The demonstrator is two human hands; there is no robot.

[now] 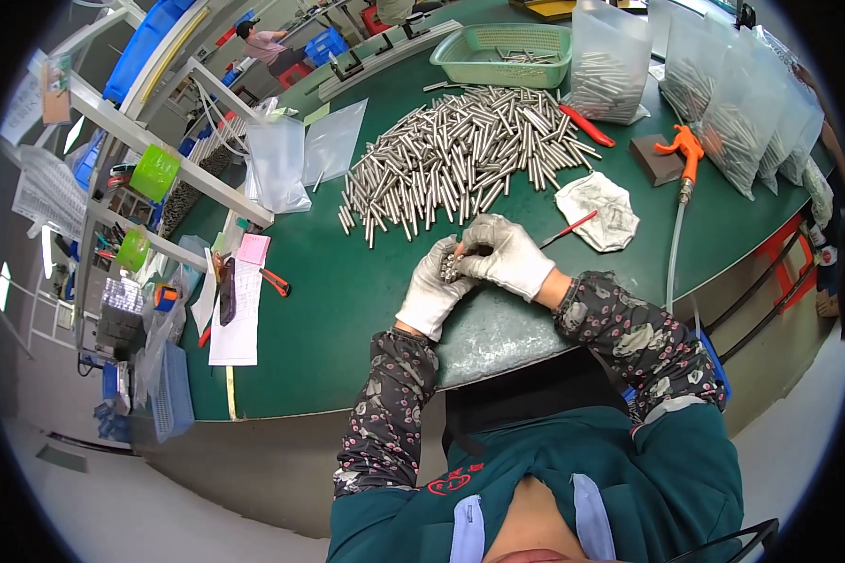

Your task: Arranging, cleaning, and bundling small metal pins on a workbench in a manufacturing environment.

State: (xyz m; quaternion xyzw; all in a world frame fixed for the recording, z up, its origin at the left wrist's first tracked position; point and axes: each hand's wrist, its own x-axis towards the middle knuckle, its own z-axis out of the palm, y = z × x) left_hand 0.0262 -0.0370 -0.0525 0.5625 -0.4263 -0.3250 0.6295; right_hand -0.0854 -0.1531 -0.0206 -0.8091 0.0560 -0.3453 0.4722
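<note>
Both of my hands wear white gloves and meet at the near side of the metal pin pile. My left hand (430,293) is closed around a small bundle of metal pins (450,269), whose ends show between the gloves. My right hand (509,258) closes on the same bundle from the other side, its fingertips bent over it. Just beyond lies a wide heap of loose silvery pins (469,155) on the green table (329,347). A thin red-handled tool (571,228) pokes out beside my right hand, partly over a crumpled white cloth (599,212).
A green basket (460,70) with pins stands behind the heap. At right are pin-filled plastic bags (610,80), an orange air gun (689,155) on its hose, a brown block (655,159) and red-handled pliers (587,126). Papers (237,319) and clear bags (277,164) lie left.
</note>
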